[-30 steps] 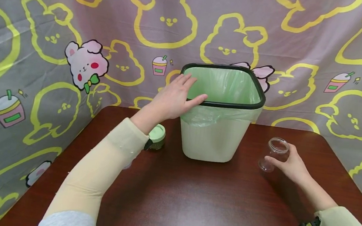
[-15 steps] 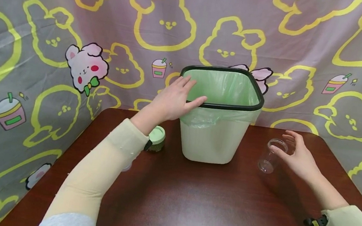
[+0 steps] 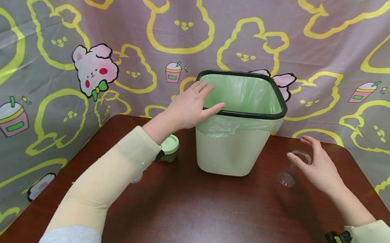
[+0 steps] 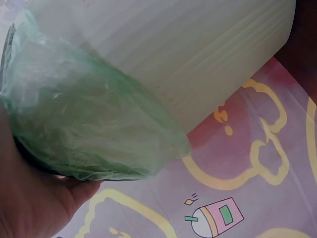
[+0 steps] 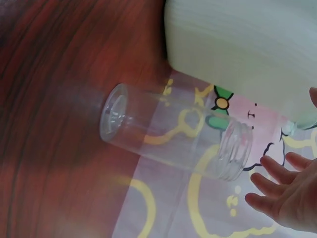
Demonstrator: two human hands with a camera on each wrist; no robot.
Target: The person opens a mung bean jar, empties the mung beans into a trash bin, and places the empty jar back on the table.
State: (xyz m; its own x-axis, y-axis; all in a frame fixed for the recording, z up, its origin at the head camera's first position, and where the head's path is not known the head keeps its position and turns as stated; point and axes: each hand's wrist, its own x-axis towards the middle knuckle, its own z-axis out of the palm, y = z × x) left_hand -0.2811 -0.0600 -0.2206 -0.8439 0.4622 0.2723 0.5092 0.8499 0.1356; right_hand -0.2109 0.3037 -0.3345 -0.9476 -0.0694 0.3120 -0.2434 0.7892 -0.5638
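Note:
A cream trash can (image 3: pixel 229 149) with a black rim and green liner bag (image 3: pixel 219 126) stands upright at the back of the table. My left hand (image 3: pixel 190 104) rests on its front-left rim corner, thumb stretched over the front rim; in the left wrist view, part of that hand (image 4: pixel 39 203) shows at the bagged rim. A clear, lidless jar (image 5: pixel 168 131) with a threaded neck stands upright on the table, right of the can. My right hand (image 3: pixel 323 170) is spread beside its mouth, and in the right wrist view the fingers (image 5: pixel 270 186) are apart from the neck.
A small jar with a pale green lid (image 3: pixel 169 146) stands left of the trash can. Another clear object (image 3: pixel 136 178) is mostly hidden by my left forearm. The brown table (image 3: pixel 220 220) ends at a patterned curtain (image 3: pixel 119 20) behind and at both sides.
My right hand has let go of the clear jar and its fingers have opened away from the neck. The jar stays standing in place. My left hand remains on the rim.

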